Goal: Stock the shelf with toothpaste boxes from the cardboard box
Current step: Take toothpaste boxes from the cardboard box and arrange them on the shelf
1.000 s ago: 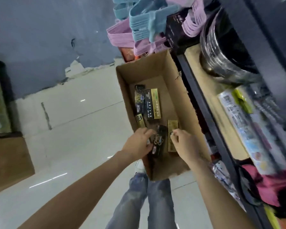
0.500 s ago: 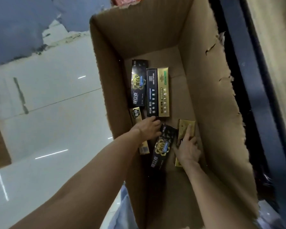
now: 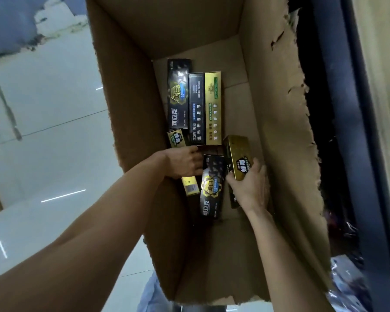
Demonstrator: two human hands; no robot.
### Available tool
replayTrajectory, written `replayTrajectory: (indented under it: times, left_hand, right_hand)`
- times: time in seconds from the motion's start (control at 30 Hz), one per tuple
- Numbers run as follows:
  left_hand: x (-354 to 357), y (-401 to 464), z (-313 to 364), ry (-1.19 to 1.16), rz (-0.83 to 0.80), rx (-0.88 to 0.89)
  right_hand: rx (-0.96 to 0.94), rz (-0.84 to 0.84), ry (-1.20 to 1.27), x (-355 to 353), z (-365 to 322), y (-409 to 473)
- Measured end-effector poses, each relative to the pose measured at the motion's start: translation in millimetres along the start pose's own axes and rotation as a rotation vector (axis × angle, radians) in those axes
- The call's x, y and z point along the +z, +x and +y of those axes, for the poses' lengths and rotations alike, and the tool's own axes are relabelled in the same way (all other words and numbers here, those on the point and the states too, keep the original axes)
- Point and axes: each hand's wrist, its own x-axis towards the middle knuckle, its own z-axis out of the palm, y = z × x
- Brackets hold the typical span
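Observation:
The open cardboard box [image 3: 277, 113] stands on the floor below me with several toothpaste boxes on its bottom. My right hand [image 3: 249, 188] grips a gold toothpaste box [image 3: 236, 157] by its near end, and its far end is tilted up off the bottom. My left hand [image 3: 185, 164] lies with curled fingers over a second gold box [image 3: 176, 138] along the left wall. A black toothpaste box [image 3: 212, 188] lies between my hands. Farther in lie a black box [image 3: 178, 93], a dark blue box [image 3: 196, 109] and a gold box [image 3: 213, 109], side by side.
A dark shelf upright [image 3: 356, 131] runs along the right of the cardboard box, whose right wall has a torn edge. Pale tiled floor [image 3: 50, 122] spreads out on the left. Wrapped goods [image 3: 347, 287] show at the lower right.
My head has come closer over the cardboard box. My right hand has taken hold of the gold box and tipped it up from lying flat. My left hand stays on the gold box by the left wall.

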Motion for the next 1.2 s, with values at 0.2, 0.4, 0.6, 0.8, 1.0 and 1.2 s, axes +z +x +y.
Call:
replayTrajectory:
  times: [0.2,0.4,0.6,0.8,1.0,1.2]
  left_hand:
    - [-17.5,19.8,-2.4,0.076,-0.181,-0.196]
    - [-58.8,-15.7,-1.6,0.035,-0.073,-0.222]
    - [-131.6,-125.6,12.6,-0.431,0.191,-0.403]
    - [-203.9,-226.6,46.8,-1.148,0.475,-0.658]
    - [-274.7,-285.4,93.7,-1.847,0.599,-0.698]
    - [-331.9,-327.3,133.6,-1.974,0.698,-0.610]
  right_hand:
    - [-0.013,-0.073,0.203,-10.6,15.5,-12.7]
    - [-0.012,-0.170,0.420,-46.0,9.6,-53.9]
    - [-0.081,-0.120,0.552,-136.7,-18.7,-137.9]
    - [-0.143,0.043,0.557,-210.8,-35.5,-240.8]
    - [-0.175,0.145,0.804,-256.9,-48.5,-335.8]
    - [-0.159,0.180,1.023,-274.8,-34.9,-418.6]
